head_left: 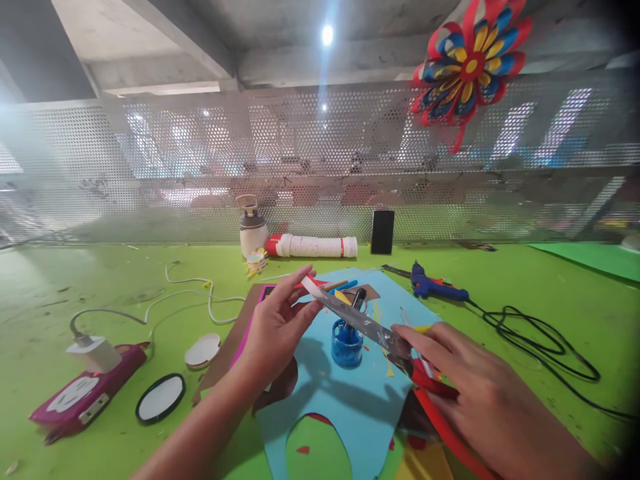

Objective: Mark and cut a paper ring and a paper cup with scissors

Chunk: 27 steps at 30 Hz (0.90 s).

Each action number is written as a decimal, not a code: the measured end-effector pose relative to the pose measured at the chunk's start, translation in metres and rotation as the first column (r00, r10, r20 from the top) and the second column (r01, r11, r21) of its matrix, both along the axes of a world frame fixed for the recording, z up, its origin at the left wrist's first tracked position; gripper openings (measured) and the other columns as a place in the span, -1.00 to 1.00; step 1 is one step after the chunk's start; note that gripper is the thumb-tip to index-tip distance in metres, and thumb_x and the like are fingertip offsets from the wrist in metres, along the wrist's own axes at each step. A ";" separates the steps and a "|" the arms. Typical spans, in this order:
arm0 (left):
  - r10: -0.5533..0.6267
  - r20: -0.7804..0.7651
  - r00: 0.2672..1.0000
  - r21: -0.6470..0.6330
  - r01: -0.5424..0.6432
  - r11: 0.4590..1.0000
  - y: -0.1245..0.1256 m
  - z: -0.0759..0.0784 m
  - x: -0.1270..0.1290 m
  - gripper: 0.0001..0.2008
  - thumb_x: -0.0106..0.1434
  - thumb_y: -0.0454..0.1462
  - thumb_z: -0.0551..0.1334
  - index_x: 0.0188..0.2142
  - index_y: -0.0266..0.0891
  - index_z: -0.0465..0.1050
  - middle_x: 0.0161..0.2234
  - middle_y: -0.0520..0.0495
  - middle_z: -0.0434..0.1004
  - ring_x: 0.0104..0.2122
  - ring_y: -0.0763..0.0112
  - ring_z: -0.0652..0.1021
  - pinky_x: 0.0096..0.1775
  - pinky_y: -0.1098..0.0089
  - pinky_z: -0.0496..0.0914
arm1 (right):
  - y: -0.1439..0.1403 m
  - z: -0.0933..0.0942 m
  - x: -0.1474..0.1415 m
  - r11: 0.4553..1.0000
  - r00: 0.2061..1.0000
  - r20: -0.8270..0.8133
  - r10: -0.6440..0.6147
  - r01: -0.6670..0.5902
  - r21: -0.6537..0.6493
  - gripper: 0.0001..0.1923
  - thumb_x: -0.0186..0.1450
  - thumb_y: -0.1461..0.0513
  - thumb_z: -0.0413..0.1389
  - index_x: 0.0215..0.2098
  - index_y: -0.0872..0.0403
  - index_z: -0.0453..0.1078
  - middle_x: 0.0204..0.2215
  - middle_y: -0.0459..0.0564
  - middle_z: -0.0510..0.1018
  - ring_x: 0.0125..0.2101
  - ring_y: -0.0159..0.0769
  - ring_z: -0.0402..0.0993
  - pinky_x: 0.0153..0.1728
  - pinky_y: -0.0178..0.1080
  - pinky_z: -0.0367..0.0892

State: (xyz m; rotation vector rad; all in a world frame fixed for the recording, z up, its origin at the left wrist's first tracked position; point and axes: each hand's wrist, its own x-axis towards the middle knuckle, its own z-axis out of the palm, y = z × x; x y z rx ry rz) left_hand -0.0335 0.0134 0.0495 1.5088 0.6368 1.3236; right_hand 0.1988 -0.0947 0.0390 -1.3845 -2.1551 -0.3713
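My right hand (475, 383) grips a pair of scissors (367, 325) by its red handles, the grey blades pointing up and left. Between the fingers and thumb of my left hand (275, 323) is a small red and white paper strip (312, 287). The blade tips meet or overlap the strip's lower end; I cannot tell whether they cut into it. Below the blades, a blue cup (347, 350) with pens in it stands on a light blue paper sheet (330, 413), which has a curved cut-out at its near edge.
A blue glue gun (435, 283) with a black cable lies right. At left are a power strip (75, 400), a black-rimmed disc (161, 399) and a white disc (203, 351). Behind stand a sprayer bottle (253, 235), a white tube (315, 247) and a dark-screened device (383, 232). A paper flower (471, 65) hangs above.
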 end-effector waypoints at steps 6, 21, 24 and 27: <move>0.012 -0.036 0.999 0.012 -0.011 1.000 0.000 0.000 0.000 -0.49 0.22 -0.25 0.36 0.14 -0.31 0.37 0.00 -0.23 0.63 -0.03 0.18 0.63 -0.05 0.28 0.58 | -0.001 0.005 0.004 0.999 0.999 0.050 0.010 -0.013 0.045 -0.52 0.22 0.46 -0.09 0.06 0.16 0.39 -0.40 0.09 0.51 -0.52 -0.17 0.55 -0.57 -0.11 0.54; -0.024 0.023 0.999 0.100 0.021 0.995 -0.003 -0.001 0.000 -0.63 0.24 -0.33 0.32 0.04 -0.24 0.41 0.04 -0.18 0.62 -0.08 0.30 0.67 -0.09 0.38 0.61 | -0.003 0.004 0.010 0.998 0.998 0.057 0.026 -0.029 0.051 -0.49 0.23 0.46 -0.07 0.11 0.10 0.36 -0.36 0.08 0.55 -0.45 -0.17 0.63 -0.50 -0.14 0.60; -0.029 0.050 0.998 0.098 0.024 0.995 -0.005 0.000 0.002 -0.64 0.25 -0.34 0.32 0.04 -0.23 0.41 0.03 -0.17 0.62 -0.06 0.31 0.66 -0.08 0.39 0.61 | -0.003 0.006 0.008 0.998 0.999 0.043 0.032 -0.034 0.044 -0.49 0.21 0.44 -0.06 0.09 0.10 0.37 -0.36 0.07 0.56 -0.44 -0.18 0.65 -0.49 -0.15 0.61; -0.028 0.073 0.997 0.102 0.021 0.995 -0.006 0.001 0.003 -0.65 0.25 -0.35 0.32 0.03 -0.21 0.42 0.02 -0.14 0.63 -0.05 0.33 0.65 -0.07 0.41 0.60 | -0.004 0.009 0.005 0.997 0.999 0.029 0.038 -0.040 0.064 -0.46 0.15 0.44 -0.08 0.06 0.11 0.40 -0.42 0.04 0.55 -0.49 -0.20 0.64 -0.54 -0.17 0.60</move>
